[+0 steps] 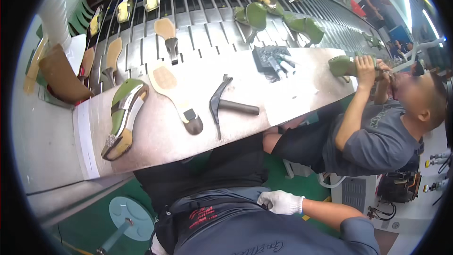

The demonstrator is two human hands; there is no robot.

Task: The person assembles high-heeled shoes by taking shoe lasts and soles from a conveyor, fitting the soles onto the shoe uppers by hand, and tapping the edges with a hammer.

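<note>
My right hand [281, 202], in a white knitted glove, is at my waist with its fingers curled against the dark cloth there. Whatever it pinches is too hidden to make out. My left hand does not show; only a pale patch appears by the black pouch [163, 226] at my left side. On the bench [198, 144] before me lies a green shoe [123, 106] with a metallic band, on its side. Beside it rest a beige shoe sole [166, 81] with a dark heel end and a hammer [238, 107] with a long curved black head.
Beyond the bench runs a slatted metal conveyor [203, 28] carrying soles and green shoes [255, 16]. A black tray [270, 61] with white tubes sits on the bench. At right, a co-worker [377, 137] holds a green shoe [343, 66]. A round stool [132, 217] stands lower left.
</note>
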